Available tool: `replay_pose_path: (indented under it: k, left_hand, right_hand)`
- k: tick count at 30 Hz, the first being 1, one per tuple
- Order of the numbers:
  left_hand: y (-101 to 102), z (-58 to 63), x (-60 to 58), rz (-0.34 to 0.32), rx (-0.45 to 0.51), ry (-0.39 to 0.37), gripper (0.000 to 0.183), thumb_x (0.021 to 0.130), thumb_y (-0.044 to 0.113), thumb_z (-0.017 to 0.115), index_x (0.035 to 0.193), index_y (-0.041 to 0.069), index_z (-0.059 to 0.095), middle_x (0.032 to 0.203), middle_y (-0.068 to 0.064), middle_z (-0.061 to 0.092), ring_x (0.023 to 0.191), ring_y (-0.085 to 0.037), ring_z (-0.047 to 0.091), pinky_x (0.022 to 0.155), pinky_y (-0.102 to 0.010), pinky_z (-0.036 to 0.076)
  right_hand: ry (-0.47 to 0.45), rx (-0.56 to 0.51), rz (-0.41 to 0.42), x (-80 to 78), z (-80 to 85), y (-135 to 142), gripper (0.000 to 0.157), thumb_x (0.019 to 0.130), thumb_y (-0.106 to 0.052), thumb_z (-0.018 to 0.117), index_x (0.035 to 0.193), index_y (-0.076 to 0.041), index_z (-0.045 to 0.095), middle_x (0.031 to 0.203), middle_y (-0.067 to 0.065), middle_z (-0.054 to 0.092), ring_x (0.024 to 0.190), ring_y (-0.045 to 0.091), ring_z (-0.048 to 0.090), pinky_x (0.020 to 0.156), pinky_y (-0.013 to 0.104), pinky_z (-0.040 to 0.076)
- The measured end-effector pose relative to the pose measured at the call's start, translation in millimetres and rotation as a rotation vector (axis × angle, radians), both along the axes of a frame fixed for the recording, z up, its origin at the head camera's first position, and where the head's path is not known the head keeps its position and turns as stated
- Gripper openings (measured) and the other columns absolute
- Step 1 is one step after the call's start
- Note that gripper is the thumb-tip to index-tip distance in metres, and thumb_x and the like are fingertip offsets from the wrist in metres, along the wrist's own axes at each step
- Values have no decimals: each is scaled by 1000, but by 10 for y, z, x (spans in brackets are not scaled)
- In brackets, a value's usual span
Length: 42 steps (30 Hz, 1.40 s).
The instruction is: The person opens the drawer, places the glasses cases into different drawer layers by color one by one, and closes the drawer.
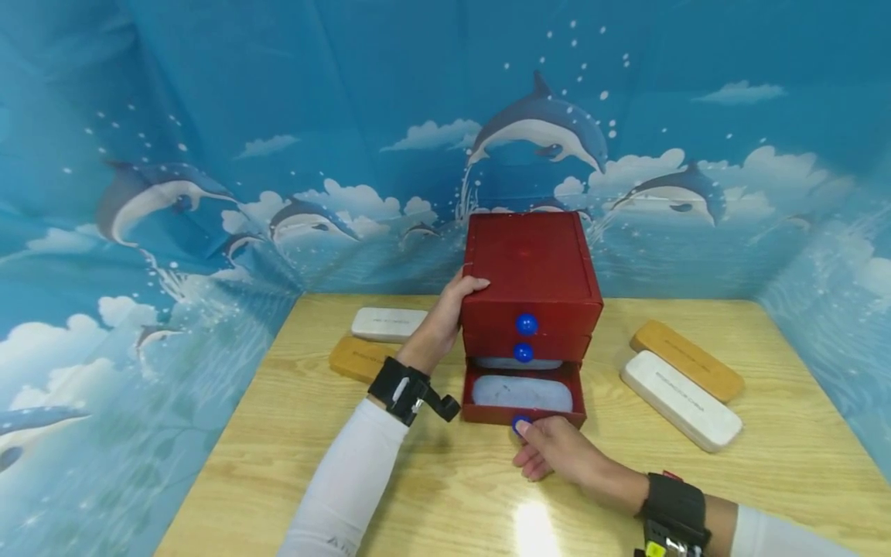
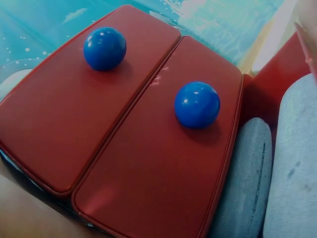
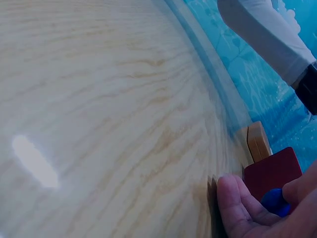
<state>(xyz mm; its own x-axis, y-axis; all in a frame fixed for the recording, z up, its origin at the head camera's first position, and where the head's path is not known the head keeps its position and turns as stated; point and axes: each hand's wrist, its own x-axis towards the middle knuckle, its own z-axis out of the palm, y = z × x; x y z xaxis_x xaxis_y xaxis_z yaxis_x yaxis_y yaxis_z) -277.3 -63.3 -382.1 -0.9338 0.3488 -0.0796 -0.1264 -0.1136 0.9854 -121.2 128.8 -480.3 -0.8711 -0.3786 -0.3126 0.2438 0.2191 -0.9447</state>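
A red chest of drawers (image 1: 529,259) with round blue knobs stands toward the back of the table. Its bottom drawer (image 1: 487,415) is pulled out, and grey-blue cases (image 1: 522,393) lie inside, one in front of another. My left hand (image 1: 448,305) holds the chest's left side, the thumb on the top edge. With thumb and fingers my right hand (image 1: 557,449) pinches the bottom drawer's blue knob (image 1: 520,423). The two upper drawers are closed; their knobs (image 2: 197,104) show large in the left wrist view.
Left of the chest lie a white case (image 1: 386,323) and a mustard-yellow case (image 1: 358,358), partly behind my left arm. On the right, another yellow case (image 1: 685,360) touches a white one (image 1: 682,398). A dolphin-print curtain (image 1: 390,93) hangs behind the wooden table (image 1: 278,464).
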Motion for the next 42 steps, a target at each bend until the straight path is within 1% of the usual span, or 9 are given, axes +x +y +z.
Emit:
replay_pose_path:
  k: [8, 15, 21, 28, 35, 42]
  left_hand:
    - [3, 11, 11, 9, -3, -18, 54, 86, 40, 58, 136, 35, 39, 129, -4, 51, 112, -25, 50, 95, -46, 34]
    - [8, 1, 5, 13, -17, -8, 55, 86, 42, 57, 137, 35, 39, 129, -4, 50, 114, -25, 48, 96, -47, 33]
    - [8, -19, -3, 18, -17, -5, 55, 86, 41, 56, 138, 35, 37, 129, -5, 50, 113, -26, 49, 95, -47, 35]
    - [-2, 10, -4, -19, -5, -11, 55, 91, 37, 52, 142, 32, 32, 130, -7, 49, 112, -26, 51, 93, -44, 38]
    - [10, -9, 1, -8, 5, -6, 51, 89, 38, 54, 137, 32, 37, 127, -7, 52, 109, -27, 52, 93, -46, 38]
    - [7, -29, -10, -6, 5, 15, 51, 88, 41, 55, 136, 33, 39, 126, -7, 53, 109, -27, 52, 93, -47, 38]
  right_hand:
    - [13, 23, -10, -145, -11, 13, 47, 102, -32, 43, 98, 13, 56, 80, 21, 67, 66, 31, 65, 61, 40, 56]
    - [9, 38, -38, -273, -20, 13, 47, 102, -31, 43, 100, 14, 54, 80, 20, 67, 66, 30, 65, 60, 40, 56]
    - [19, 48, -61, -373, -26, 16, 47, 102, -32, 43, 103, 14, 53, 81, 21, 67, 67, 31, 65, 60, 42, 55]
    - [30, 63, -85, -513, -54, 25, 45, 102, -31, 43, 104, 13, 54, 80, 20, 67, 67, 30, 66, 61, 40, 56]
    - [24, 66, -102, -621, -76, 30, 44, 103, -28, 42, 105, 14, 54, 81, 21, 67, 67, 31, 66, 61, 40, 56]
    - [20, 84, -116, -710, -76, 19, 42, 103, -28, 42, 105, 12, 54, 81, 21, 67, 67, 30, 66, 62, 40, 56]
